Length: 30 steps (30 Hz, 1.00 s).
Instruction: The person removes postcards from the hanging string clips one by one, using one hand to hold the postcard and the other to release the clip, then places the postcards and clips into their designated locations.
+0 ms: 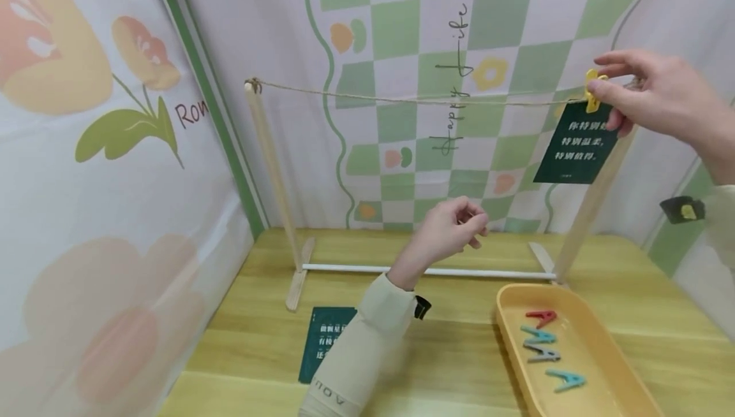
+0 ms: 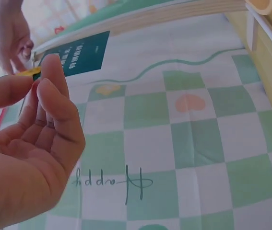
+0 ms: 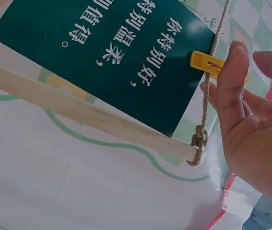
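At the right end of a twine line, my right hand is at a yellow clothespin. In the right wrist view the thumb overlaps the clothespin's handle end, while the index fingertip stands apart from it. The clothespin is clamped over the twine and the edge of a dark green card with white writing, which hangs down. Lower and toward the middle, my left hand hovers in front of the frame with loosely bent fingers. Nothing shows between those fingers in the left wrist view.
Wooden posts hold the twine, with a white rod joining them low down. A second green card lies on the wooden table, partly behind my left sleeve. At right, a yellow tray holds several clothespins.
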Motion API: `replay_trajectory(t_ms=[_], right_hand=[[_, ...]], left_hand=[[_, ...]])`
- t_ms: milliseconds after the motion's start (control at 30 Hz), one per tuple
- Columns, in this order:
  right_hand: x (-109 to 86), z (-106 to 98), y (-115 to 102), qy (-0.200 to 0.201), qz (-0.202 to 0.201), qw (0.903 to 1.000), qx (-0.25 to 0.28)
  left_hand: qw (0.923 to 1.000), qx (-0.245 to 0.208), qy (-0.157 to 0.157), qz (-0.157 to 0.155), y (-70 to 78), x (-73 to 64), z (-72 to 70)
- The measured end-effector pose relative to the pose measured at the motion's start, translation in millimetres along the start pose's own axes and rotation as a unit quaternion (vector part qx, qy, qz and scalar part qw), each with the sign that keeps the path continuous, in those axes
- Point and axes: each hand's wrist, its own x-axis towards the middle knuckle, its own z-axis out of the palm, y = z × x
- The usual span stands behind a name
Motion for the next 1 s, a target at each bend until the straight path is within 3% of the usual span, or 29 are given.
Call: replay_trajectory(t_ms=[267,633,800,1000], right_hand=[[2.3,-1,5,0.001,0.013,0.999,0.043],[12.3,8,4,-0.011,0.0,0.9943,0.106],[14.7,9,4,-0.016,-0.011,0.9907,0.134],[16.4,7,7,-0.014,-0.001,0.9885,0.15]], left_hand=[[0.9987,0.021,0.026,-0.038,13.0,14.0,5.7],[0.994,0.066,0.08,-0.034,20.5,39.6,16.6],[0.9926,0.075,0.086,-0.042,20.0,49.7,22.8],[0.9928,0.089,0.07,-0.04,24.7,59.0,33.0]])
